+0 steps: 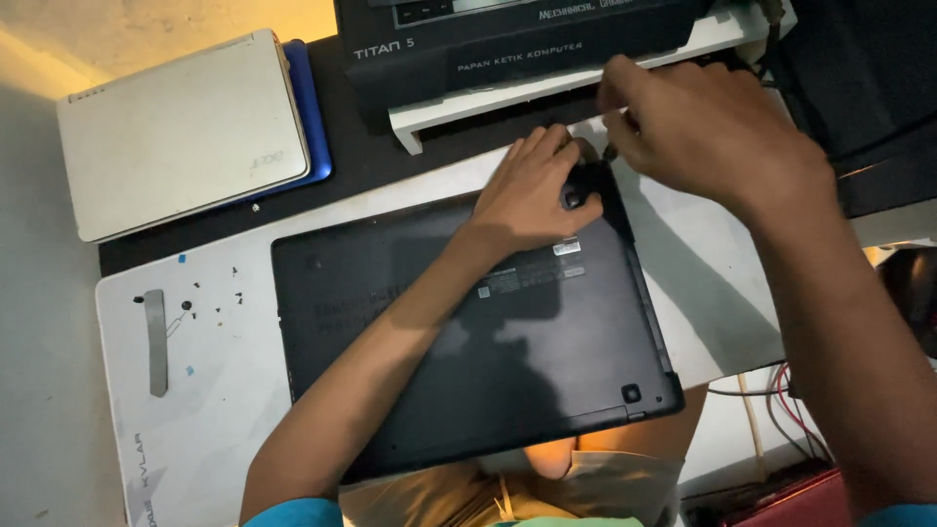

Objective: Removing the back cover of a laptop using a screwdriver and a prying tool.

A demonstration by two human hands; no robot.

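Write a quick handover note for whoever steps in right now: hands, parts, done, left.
Left hand: flat on the upturned black laptop, pressing near its far right corner.
Right hand: at that same corner, pinching a thin tool; the tip is hidden.
Laptop lies base-up on the white mat.
Done: several small screws and a grey strip are set out on the mat, left of the laptop.
Left: base cover is still on.
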